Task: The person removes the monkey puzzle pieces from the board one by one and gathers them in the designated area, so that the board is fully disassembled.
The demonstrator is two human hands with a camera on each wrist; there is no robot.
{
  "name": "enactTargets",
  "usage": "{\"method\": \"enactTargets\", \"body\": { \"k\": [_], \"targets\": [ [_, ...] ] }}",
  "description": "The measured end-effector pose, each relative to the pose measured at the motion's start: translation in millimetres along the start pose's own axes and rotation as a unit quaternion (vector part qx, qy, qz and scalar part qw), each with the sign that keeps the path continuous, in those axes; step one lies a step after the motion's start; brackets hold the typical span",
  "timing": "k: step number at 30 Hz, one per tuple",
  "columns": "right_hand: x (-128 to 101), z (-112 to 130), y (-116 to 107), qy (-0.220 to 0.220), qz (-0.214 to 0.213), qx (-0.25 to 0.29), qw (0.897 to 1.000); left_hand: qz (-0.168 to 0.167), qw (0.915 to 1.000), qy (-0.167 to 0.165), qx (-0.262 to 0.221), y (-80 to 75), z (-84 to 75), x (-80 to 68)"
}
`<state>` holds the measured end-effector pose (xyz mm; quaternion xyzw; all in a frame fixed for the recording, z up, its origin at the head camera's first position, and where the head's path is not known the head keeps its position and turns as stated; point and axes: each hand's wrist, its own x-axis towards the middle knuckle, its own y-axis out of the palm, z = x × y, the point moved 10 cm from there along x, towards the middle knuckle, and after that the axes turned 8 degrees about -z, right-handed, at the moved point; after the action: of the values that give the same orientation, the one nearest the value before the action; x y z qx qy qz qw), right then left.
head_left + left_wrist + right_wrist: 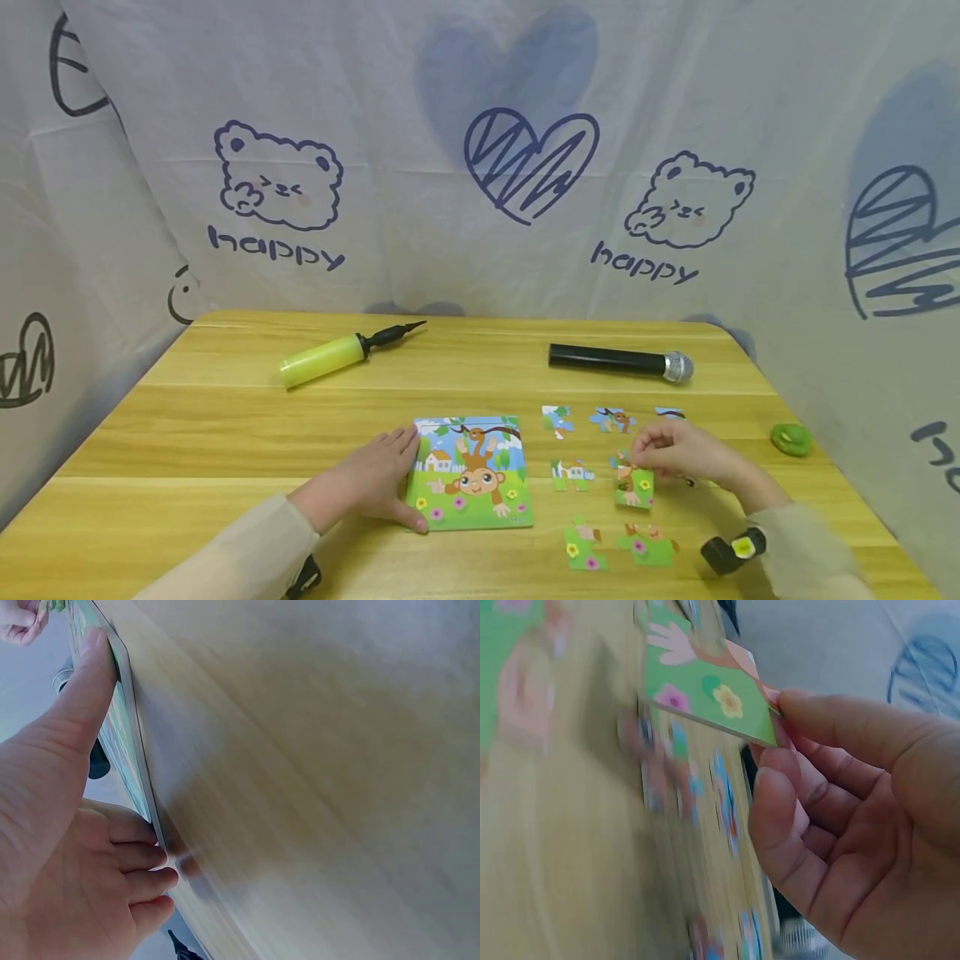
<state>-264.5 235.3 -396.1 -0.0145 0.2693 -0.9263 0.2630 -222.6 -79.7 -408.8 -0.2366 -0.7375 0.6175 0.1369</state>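
My right hand (682,452) pinches a puzzle piece (636,489) between thumb and fingers, lifted above the table. In the right wrist view that puzzle piece (705,686) shows green ground, a pale monkey hand and pink and yellow flowers. At the left edge of a square monkey picture board (472,502) rests my left hand (371,483), its thumb on the near left corner. The left wrist view has that hand's fingers extended along the board's edge. Loose pieces lie right of the board, among them a house piece (573,475) and a flower piece (651,548).
A black microphone (607,359) with a silver head lies at the back right. Toward the back left is a yellow hand pump (324,361) with a black nozzle. A small green ring-shaped object (791,439) sits near the right edge. White printed cloth hangs behind the wooden table (225,467).
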Motion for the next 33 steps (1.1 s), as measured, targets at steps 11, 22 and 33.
{"method": "enactTargets", "body": {
  "k": [11, 22, 33],
  "targets": [
    [-42, -35, -27, 0.022, 0.056, 0.035, 0.998, 0.002, 1.0000, -0.002, -0.006, -0.5, 0.2, -0.1],
    [-61, -53, -28, 0.032, 0.085, 0.055, 0.994, 0.005, 1.0000, -0.002, -0.006, -0.9, 2.5, -1.2],
    [-62, -54, -33, 0.040, 0.070, 0.023, 0.996, 0.000, 0.9995, -0.007, -0.030, -1.6, 3.4, -2.8]
  ]
}}
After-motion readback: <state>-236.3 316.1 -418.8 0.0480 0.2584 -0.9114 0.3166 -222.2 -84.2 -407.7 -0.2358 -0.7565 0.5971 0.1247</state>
